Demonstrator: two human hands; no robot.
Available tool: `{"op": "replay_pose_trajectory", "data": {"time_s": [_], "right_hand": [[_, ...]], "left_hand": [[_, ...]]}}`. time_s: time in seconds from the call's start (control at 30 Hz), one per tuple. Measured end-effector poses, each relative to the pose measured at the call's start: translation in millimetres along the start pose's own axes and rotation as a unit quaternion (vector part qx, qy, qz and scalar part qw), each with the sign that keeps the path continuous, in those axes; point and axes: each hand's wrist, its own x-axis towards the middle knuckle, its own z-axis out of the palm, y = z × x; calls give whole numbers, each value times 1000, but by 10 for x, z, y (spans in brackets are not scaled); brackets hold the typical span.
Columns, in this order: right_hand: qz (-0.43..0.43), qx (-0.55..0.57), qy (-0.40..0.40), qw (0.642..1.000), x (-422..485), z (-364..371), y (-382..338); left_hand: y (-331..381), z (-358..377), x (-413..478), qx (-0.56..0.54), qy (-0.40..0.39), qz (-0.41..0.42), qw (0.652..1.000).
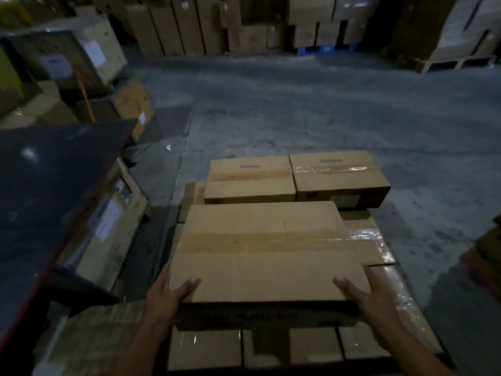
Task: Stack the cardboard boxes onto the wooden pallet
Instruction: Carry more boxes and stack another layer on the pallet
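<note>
I hold a long flat cardboard box in front of me, above other boxes. My left hand grips its near left corner, thumb on top. My right hand grips the near right corner the same way. Under and beyond it lie taped cardboard boxes on the wooden pallet, whose bare boards show at the far left. Two more boxes stand side by side at the pallet's far end, a left box and a right box. Below my hands a row of several box ends is visible.
A dark slanted panel and wrapped cartons stand close on my left. Stacks of boxes line the far wall, some on a blue pallet. Grey concrete floor stretches between. Another pallet load stands far right.
</note>
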Motion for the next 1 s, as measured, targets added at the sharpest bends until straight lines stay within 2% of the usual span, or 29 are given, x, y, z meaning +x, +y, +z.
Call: {"op": "replay_pose_trajectory", "data": {"time_s": [0.27,0.6,0.8,1.0], "right_hand": [[27,-39,-16,999,899,643,241],[15,-6,-63,998,2107,1270,757],[-12,-36,-64,997,2510,1418,1018],[3,-50,-62,997,2790,1555,1143]], "left_hand": [[-502,240,935,-64,4,-102,993],[-1003,686,2257,-63,-1,-106,992],[-1141,891,2654,-49,0,-93,994],[-1294,974,2879,-58,11,-95,994]]}}
